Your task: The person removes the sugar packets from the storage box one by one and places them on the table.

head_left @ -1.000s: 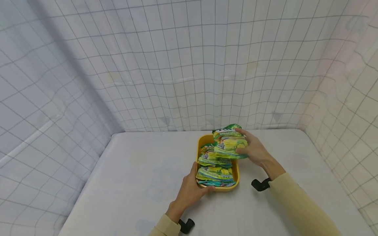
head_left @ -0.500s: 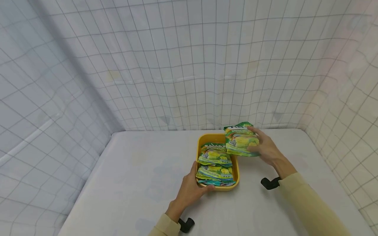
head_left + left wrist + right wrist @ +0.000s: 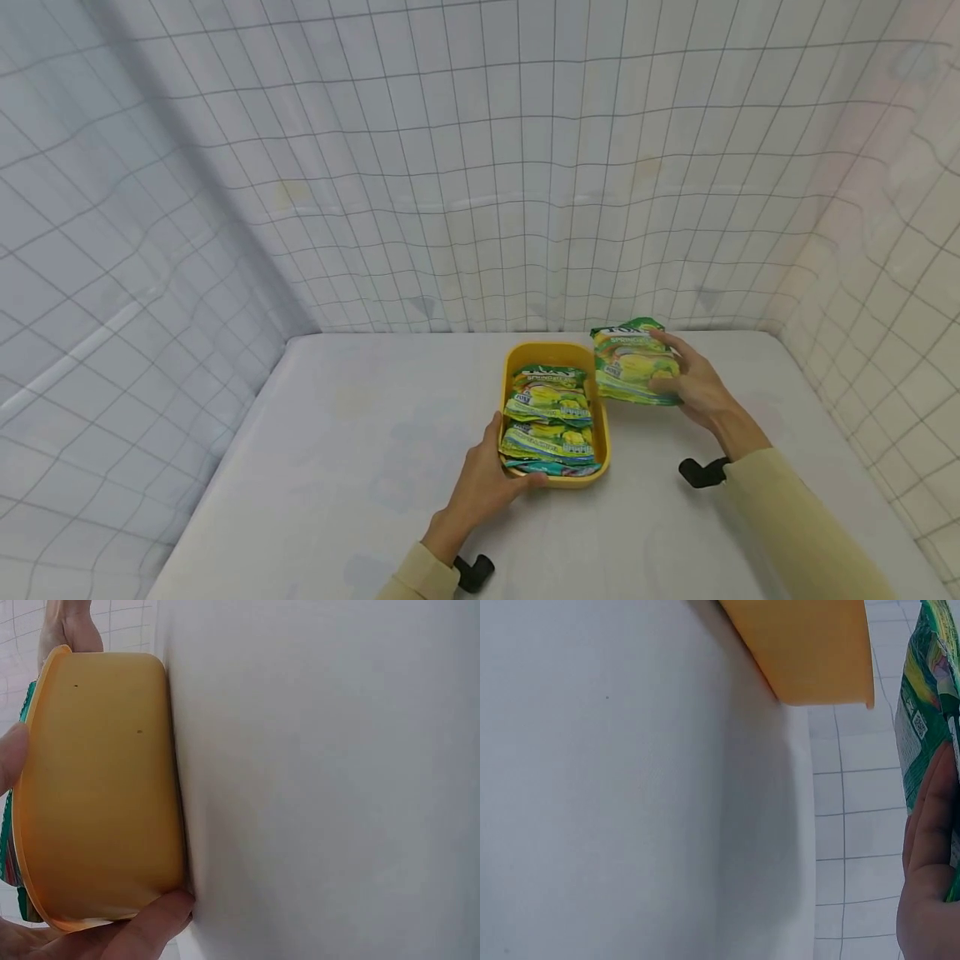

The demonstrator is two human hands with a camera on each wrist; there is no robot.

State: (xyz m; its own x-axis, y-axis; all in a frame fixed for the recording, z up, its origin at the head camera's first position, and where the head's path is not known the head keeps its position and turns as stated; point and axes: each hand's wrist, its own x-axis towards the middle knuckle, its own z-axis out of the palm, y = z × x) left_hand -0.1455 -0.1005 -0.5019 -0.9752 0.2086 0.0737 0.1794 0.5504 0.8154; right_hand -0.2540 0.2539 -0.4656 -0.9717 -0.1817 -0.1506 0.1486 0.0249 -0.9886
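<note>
My right hand (image 3: 697,385) pinches a green-and-yellow candy packet (image 3: 636,367) marked FOX'S, raised just right of a yellow plastic tub (image 3: 604,450). In the right wrist view the packet (image 3: 922,712) shows its printed back, with fingers lying against it. The tub stands on the white table and holds more such packets (image 3: 547,417), stacked in two overlapping groups, with a teal one (image 3: 551,469) at the near end. My left hand (image 3: 483,483) grips the tub's near left corner, thumb at the near rim and fingers along the left side. The left wrist view shows the tub's wall (image 3: 105,787) up close.
A white sheet covers the table (image 3: 375,450). White netted or gridded cloth walls (image 3: 480,208) rise behind it and on both sides. Black wrist devices (image 3: 701,473) sit under both sleeves.
My right hand has carried the candy packet rightward, from above the tub to beyond its right rim, uncovering the packets inside. The left hand and the tub have stayed in place.
</note>
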